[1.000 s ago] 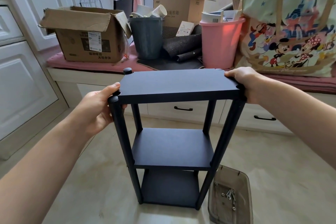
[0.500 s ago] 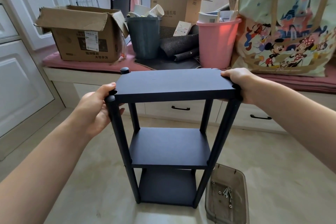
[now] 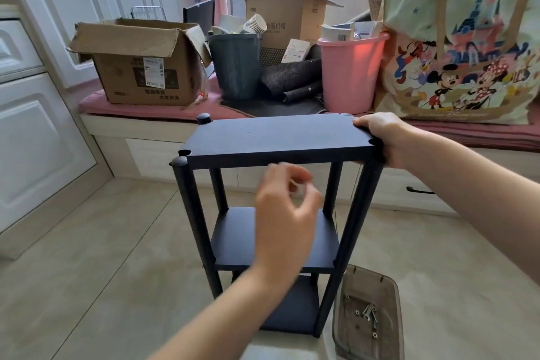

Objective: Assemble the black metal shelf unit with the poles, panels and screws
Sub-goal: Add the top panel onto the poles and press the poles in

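The black shelf unit stands upright on the floor, with its top panel, middle panel and bottom panel between four poles. The near-left pole leans slightly outward from the top panel's corner. My right hand grips the right end of the top panel at its near corner. My left hand hovers in front of the shelf, below the top panel. It is blurred, its fingers loosely curled, and touches nothing. Screws and washers lie in a clear brown tray at the shelf's right foot.
Behind the shelf runs a window bench with a pink cushion. It carries an open cardboard box, a dark bin, a pink bin and a large cartoon bag. White cabinet doors stand at left.
My left hand has let go of the shelf's near-left corner and moved right, in front of the shelf. My right hand keeps its grip on the top panel.
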Demonstrator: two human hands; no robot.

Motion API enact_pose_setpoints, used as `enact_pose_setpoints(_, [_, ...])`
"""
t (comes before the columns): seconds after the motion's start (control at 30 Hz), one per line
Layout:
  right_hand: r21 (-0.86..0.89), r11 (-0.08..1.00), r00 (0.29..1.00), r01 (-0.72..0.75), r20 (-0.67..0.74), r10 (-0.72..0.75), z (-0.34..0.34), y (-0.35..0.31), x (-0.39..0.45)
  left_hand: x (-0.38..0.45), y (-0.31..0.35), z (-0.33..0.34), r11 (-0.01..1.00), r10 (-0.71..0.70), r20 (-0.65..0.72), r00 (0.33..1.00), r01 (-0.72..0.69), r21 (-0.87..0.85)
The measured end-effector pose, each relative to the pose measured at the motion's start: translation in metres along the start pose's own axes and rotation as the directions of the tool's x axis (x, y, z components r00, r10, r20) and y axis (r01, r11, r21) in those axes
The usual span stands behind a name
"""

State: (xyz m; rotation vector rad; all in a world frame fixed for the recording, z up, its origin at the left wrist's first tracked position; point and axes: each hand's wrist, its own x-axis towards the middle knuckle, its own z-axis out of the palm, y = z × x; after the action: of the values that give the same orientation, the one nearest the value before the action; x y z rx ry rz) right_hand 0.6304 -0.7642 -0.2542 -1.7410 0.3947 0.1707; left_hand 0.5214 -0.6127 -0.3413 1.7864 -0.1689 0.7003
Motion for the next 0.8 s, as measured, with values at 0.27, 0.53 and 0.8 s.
enact_pose_setpoints(0.27, [0.013,1.000,1.000,0.005,0.025,-0.005,-0.002,0.000,0.001,-0.009,-0.008,0.084,0.921,-0.333,0.429,0.840,0.387,-0.043])
enact_pose_setpoints(0.53, [0.024,1.000,0.997,0.015,0.076,-0.017,-0.004,0.002,0.001,-0.007,-0.021,0.096,0.950,-0.264,0.365,0.893,0.306,-0.060])
enact_pose_setpoints(0.8, [-0.101,0.991,0.996,0.086,0.008,-0.086,-0.005,0.001,0.008,-0.002,-0.022,0.101,0.956,-0.249,0.392,0.886,0.291,-0.050])
